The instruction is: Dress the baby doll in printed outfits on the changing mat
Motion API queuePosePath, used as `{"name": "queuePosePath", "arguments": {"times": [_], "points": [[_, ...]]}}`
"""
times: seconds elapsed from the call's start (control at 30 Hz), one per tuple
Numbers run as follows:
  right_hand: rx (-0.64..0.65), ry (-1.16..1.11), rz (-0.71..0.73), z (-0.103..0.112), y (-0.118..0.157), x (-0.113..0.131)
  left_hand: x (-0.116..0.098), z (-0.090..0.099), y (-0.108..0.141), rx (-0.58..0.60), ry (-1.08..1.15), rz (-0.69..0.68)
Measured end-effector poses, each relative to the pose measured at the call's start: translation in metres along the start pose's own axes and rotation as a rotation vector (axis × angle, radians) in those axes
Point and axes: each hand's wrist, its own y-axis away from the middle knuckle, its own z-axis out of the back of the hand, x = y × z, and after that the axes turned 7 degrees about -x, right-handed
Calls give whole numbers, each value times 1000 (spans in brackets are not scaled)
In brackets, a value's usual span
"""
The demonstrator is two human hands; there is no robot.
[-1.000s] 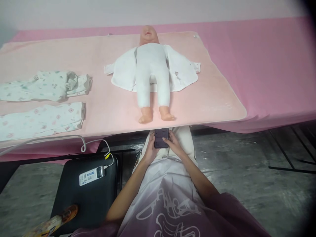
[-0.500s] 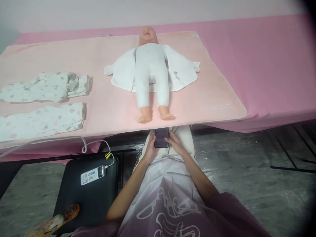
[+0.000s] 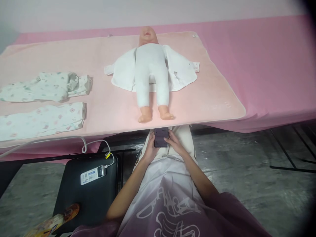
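Observation:
In my lap, just below the table edge, a dark phone (image 3: 161,138) is held between both hands. My left hand (image 3: 150,148) grips its left side, and my right hand (image 3: 174,143) holds its right side with the thumb over the screen. Beyond them a baby doll (image 3: 151,69) lies face up on a light pink mat (image 3: 111,112), head away from me. Under the doll an open white top (image 3: 182,74) is spread, its sleeves out to both sides. Two patterned garments, one greenish (image 3: 49,87) and one with pink prints (image 3: 44,121), lie at the left.
A black stool (image 3: 71,197) at the lower left bears a white device (image 3: 92,175) with a cable (image 3: 97,141) running over the table edge. A patterned bottle-like item (image 3: 56,222) lies on it. A darker pink cloth (image 3: 259,65) covers the table. Black metal legs (image 3: 283,148) stand at right.

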Motion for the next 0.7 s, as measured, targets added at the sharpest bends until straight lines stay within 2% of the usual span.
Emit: {"name": "queuePosePath", "arguments": {"times": [0.3, 0.53, 0.7], "points": [[3, -1, 23, -3, 0, -2, 0, -5, 0, -49, -25, -61], [-6, -3, 11, -1, -2, -2, -1, -1, 4, 22, 8, -16], [-10, 7, 15, -1, -3, -7, -1, 2, 4, 31, 2, 5]]}}
